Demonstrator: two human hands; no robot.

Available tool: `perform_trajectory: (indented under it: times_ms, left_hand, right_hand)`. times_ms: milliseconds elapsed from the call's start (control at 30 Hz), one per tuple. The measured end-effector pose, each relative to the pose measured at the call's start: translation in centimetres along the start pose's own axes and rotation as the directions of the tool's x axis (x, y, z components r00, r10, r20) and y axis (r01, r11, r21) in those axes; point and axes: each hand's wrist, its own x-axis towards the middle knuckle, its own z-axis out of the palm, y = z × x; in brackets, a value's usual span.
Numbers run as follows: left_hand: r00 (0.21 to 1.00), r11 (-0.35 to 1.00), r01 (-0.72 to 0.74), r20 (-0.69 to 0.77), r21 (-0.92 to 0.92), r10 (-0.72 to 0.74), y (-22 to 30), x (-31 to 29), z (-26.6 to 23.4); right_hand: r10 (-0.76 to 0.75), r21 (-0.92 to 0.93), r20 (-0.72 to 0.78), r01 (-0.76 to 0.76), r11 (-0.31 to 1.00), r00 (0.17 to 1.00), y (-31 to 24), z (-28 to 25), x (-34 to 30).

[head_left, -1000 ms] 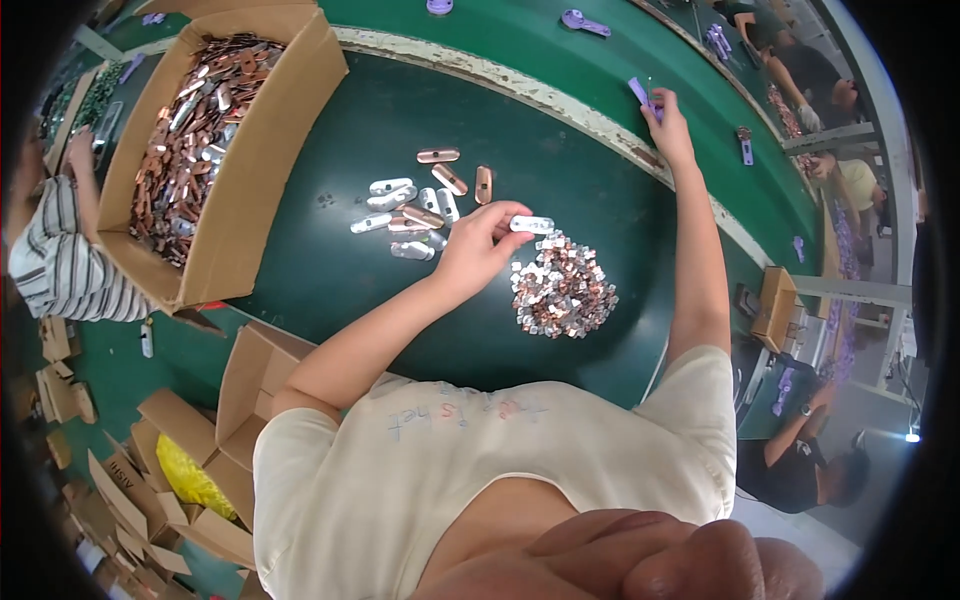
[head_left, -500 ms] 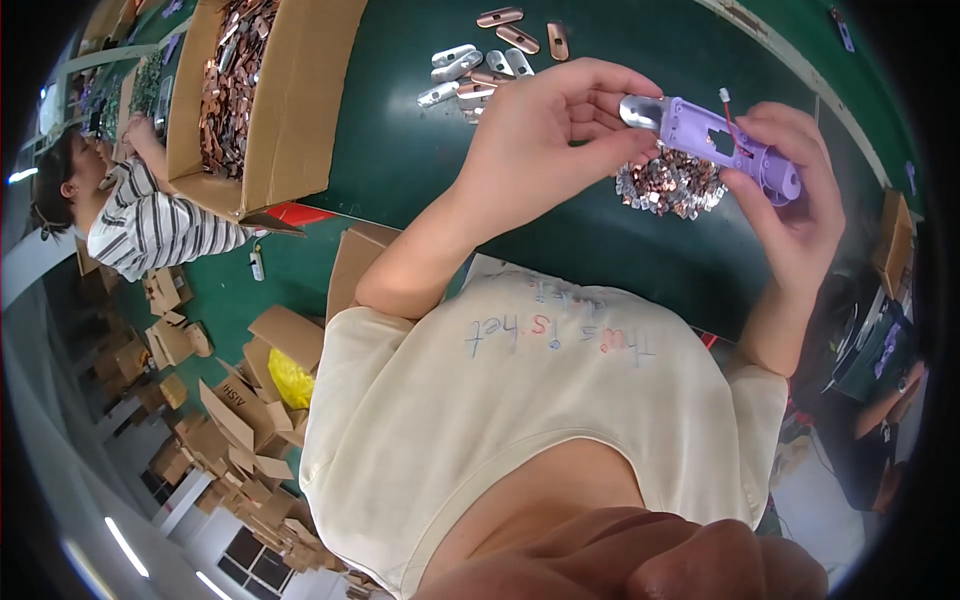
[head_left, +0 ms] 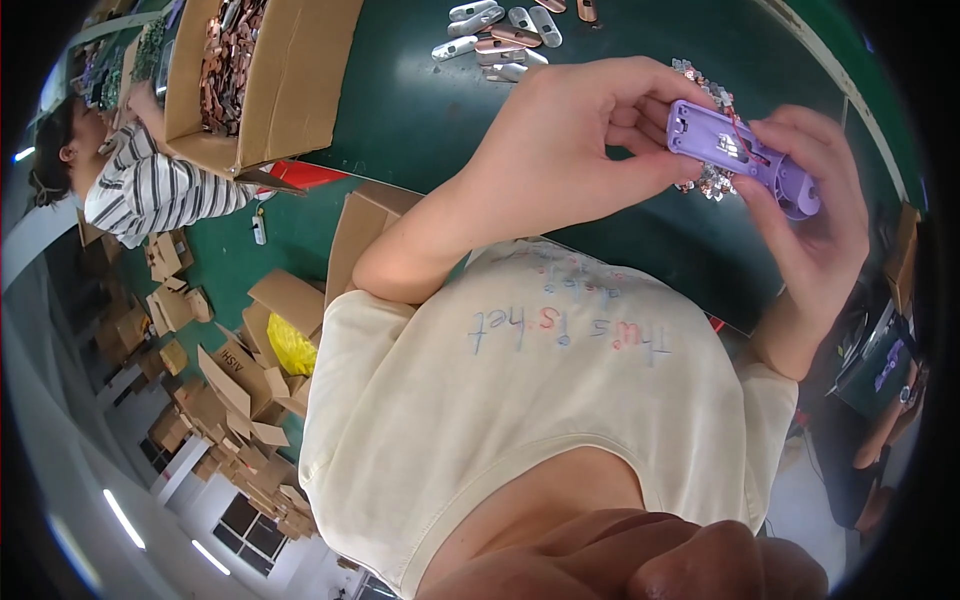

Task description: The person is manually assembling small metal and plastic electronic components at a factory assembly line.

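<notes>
Both hands hold a purple plastic housing point(head_left: 699, 139) above the table. My left hand point(head_left: 590, 125) is closed around its squared left end, thumb below and fingers above. My right hand point(head_left: 828, 190) pinches the rounded right end between thumb and fingers. A thin red wire point(head_left: 738, 130) runs along the housing's open face, and something shiny, silvery shows in its recess. Behind the housing lies a heap of small shiny metal pieces point(head_left: 718, 184), partly hidden by it and my hands. Silver and copper-coloured oval metal plates point(head_left: 502, 42) lie loose on the table beyond my left hand.
A cardboard box point(head_left: 290, 90) full of small metal pieces stands left on the dark green table point(head_left: 400, 110). Another person in a striped top point(head_left: 160, 200) is at the far left. Open cartons point(head_left: 250, 375) lie on the floor; part of another person point(head_left: 850, 450) shows right.
The silver plate that stuck out at the housing's left end no longer shows there. Both hands and the housing have shifted slightly right, and the housing is tilted differently.
</notes>
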Motion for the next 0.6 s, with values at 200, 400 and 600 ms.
perform_trajectory:
  times_ms: [200,400,600]
  left_hand:
    - [0.997,0.998,0.054,-0.052,-0.011,-0.054,-0.7,0.1,0.3]
    - [0.992,0.983,0.041,-0.124,0.177,-0.019,-2.4,0.2,0.7]
    - [0.939,0.985,-0.038,-0.331,0.169,0.093,-6.9,0.3,0.2]
  right_hand:
    - [0.006,-0.004,-0.026,-0.006,1.0,1.0,0.0,0.6,-0.5]
    - [0.383,0.419,0.041,-0.363,0.832,0.923,2.0,3.1,-1.0]
    - [0.44,0.397,-0.119,-0.363,0.843,0.89,2.8,6.0,-1.5]
